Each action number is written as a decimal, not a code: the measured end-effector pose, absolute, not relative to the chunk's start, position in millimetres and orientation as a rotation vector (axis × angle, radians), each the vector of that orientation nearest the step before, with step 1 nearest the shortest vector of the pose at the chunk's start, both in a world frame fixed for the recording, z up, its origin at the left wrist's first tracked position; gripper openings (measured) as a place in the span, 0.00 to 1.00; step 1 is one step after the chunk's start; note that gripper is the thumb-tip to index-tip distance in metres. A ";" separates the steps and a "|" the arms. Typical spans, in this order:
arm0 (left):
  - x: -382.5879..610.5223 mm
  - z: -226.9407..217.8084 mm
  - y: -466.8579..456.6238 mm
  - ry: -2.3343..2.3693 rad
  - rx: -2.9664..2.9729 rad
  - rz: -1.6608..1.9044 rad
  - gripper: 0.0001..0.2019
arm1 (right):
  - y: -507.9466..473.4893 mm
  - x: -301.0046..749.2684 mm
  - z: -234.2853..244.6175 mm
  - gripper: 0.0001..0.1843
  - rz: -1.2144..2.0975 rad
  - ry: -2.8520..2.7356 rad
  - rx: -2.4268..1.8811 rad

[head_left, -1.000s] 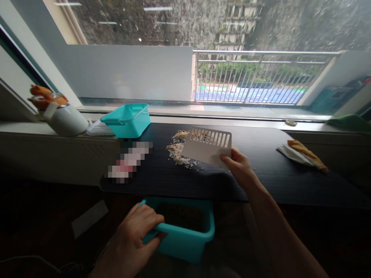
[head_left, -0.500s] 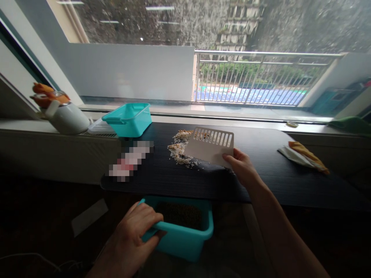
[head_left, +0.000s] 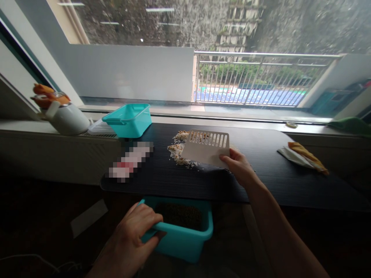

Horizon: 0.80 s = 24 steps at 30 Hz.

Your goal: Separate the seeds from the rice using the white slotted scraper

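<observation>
My right hand (head_left: 239,164) grips the right end of a beige slotted scraper (head_left: 203,151), its row of slots toward the window. The scraper is over a loose spread of white rice-like grains (head_left: 175,155) mixed with tan and orange kernels (head_left: 182,135); part of the pile is hidden beneath it. Below the table's front edge, my left hand (head_left: 142,224) is closed on the rim of a turquoise plastic tub (head_left: 185,243). Dark brown-green granular stuff (head_left: 182,215) lies inside that tub.
A second turquoise tub (head_left: 136,125) stands at the back left of the black table (head_left: 261,181), near a pixelated object (head_left: 130,162). Folded yellow and white cloth (head_left: 304,156) lies at the right. A white pot-like container (head_left: 68,117) sits on the left sill.
My right hand has moved the scraper slightly left over the grains. My left hand and the tub it holds have stayed in place.
</observation>
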<state>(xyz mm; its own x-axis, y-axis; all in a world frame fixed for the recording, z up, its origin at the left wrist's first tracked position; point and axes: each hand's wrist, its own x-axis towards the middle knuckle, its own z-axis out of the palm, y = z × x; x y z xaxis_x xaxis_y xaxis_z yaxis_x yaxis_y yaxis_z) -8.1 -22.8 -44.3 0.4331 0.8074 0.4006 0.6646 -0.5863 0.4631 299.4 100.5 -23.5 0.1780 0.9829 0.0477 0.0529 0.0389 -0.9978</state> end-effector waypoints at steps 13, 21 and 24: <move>-10.0 -45.7 -23.9 1.304 2.436 0.863 0.07 | 102.0 300.1 -24.7 0.17 1.021 -1.106 -1.274; -9.0 -43.4 -23.0 1.321 2.429 0.862 0.08 | 115.4 290.0 -25.2 0.17 1.005 -1.219 -1.268; -8.9 -41.7 -22.8 1.330 2.426 0.874 0.08 | 112.0 290.7 -20.1 0.16 1.047 -1.239 -1.279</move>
<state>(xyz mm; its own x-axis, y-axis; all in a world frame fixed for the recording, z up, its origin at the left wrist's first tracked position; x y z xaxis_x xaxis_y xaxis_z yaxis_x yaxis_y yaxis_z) -8.9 -22.8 -41.7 0.4068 0.8271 0.3877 0.6840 -0.5572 0.4709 290.7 112.0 -20.1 0.0904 0.9938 0.0646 0.1014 0.0554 -0.9933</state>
